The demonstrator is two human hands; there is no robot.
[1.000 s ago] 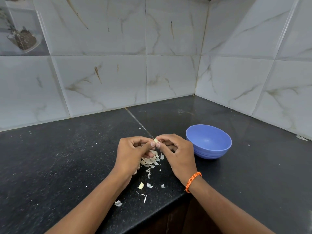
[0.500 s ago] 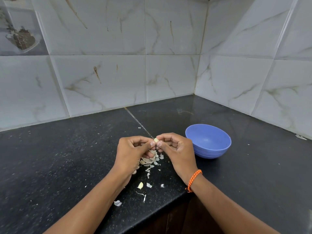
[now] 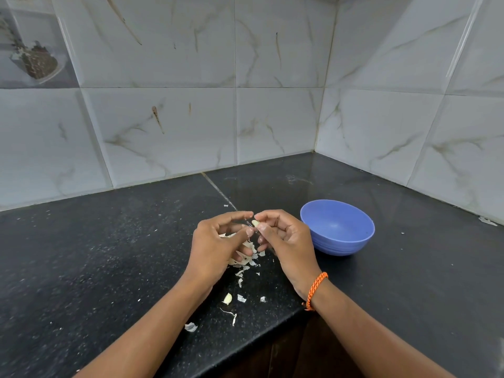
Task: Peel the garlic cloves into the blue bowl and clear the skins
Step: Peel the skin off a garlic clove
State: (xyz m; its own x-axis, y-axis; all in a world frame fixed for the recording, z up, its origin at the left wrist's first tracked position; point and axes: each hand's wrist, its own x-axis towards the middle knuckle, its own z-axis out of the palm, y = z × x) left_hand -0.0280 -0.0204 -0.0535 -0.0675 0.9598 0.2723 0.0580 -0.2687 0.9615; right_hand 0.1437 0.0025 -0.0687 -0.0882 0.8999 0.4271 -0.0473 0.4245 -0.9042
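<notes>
A pale garlic clove is pinched between the thumb and fingers of my right hand, above the black counter. My left hand is just left of it, its fingertips at the clove, fingers curled. The blue bowl stands to the right of my right hand and looks empty. A heap of papery skins lies under my hands. Another clove lies nearer to me on the counter, with loose skin bits beside it.
The black granite counter ends in a front edge close to me. Tiled walls meet in a corner behind the bowl. A skin scrap lies near the edge.
My hands have drawn slightly apart and my left fingers have loosened. The clove now shows more clearly in my right hand's pinch.
</notes>
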